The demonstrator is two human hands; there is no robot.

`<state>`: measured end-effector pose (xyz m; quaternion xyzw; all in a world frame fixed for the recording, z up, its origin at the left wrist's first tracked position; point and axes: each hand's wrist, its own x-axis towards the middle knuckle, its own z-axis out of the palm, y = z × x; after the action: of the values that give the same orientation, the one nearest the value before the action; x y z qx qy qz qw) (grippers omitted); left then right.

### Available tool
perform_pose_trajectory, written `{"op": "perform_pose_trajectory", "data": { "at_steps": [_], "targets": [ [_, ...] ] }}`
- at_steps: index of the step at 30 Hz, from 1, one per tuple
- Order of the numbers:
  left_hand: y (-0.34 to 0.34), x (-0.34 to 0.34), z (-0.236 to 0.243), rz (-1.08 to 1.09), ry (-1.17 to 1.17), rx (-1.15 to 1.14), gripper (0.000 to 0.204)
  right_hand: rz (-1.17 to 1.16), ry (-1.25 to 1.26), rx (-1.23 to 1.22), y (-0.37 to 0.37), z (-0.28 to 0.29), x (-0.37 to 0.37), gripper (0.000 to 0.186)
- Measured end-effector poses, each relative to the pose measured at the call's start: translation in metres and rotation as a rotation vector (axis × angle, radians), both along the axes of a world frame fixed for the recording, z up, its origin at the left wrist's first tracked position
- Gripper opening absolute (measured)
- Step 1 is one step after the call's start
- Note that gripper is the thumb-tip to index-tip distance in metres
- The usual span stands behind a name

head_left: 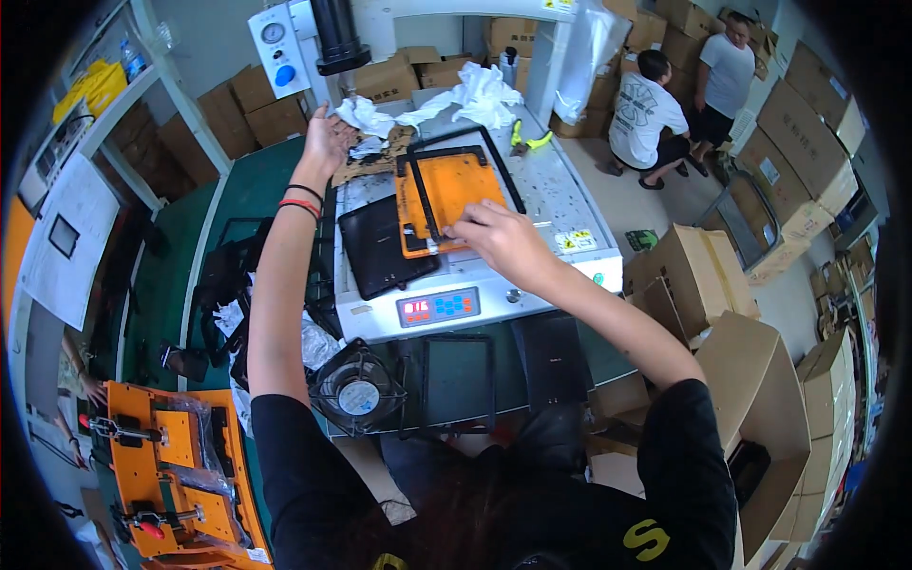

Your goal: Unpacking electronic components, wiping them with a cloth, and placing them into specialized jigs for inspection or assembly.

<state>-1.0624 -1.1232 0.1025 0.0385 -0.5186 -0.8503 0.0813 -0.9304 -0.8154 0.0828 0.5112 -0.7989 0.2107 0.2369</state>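
**Head view: both hands at an orange fixture plate**

Head camera looks down on a grey machine surface [570,204] carrying a flat orange fixture plate [456,185] with a thin black rectangular frame [503,171] lying over it. The right hand [499,237] rests, fingers curled, on the plate's near edge, pinching at it. The left hand [325,142] is raised and open, holding nothing, beside crumpled white cloths [475,95]. A black flat tray [375,249] lies just left of the plate.
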Motion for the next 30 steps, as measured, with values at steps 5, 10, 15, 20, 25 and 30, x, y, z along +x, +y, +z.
{"op": "perform_pose_trajectory", "data": {
  "at_steps": [5, 10, 15, 20, 25, 30],
  "targets": [
    [0.008, 0.006, 0.007, 0.049, -0.072, -0.038, 0.064, 0.052, -0.369, -0.085, -0.017, -0.006, -0.018, 0.017],
    [-0.002, 0.007, 0.006, 0.039, -0.046, -0.045, 0.058, 0.048, -0.348, -0.051, -0.019, -0.004, -0.008, 0.020],
    [0.008, -0.002, 0.011, 0.108, -0.117, -0.097, 0.036, -0.082, -0.287, -0.074, -0.014, -0.009, -0.014, 0.020],
    [-0.007, -0.017, -0.003, 0.098, -0.154, -0.218, 0.020, -0.117, -0.313, -0.067, -0.015, -0.011, -0.005, 0.023],
    [0.017, -0.028, -0.017, 0.116, 0.000, -0.115, 0.022, -0.126, -0.293, -0.192, 0.021, 0.002, 0.006, 0.026],
    [-0.039, -0.038, -0.060, 0.539, -0.091, -0.396, 0.019, -0.219, -0.500, -0.512, 0.041, 0.006, 0.071, 0.021]
  ]
}}
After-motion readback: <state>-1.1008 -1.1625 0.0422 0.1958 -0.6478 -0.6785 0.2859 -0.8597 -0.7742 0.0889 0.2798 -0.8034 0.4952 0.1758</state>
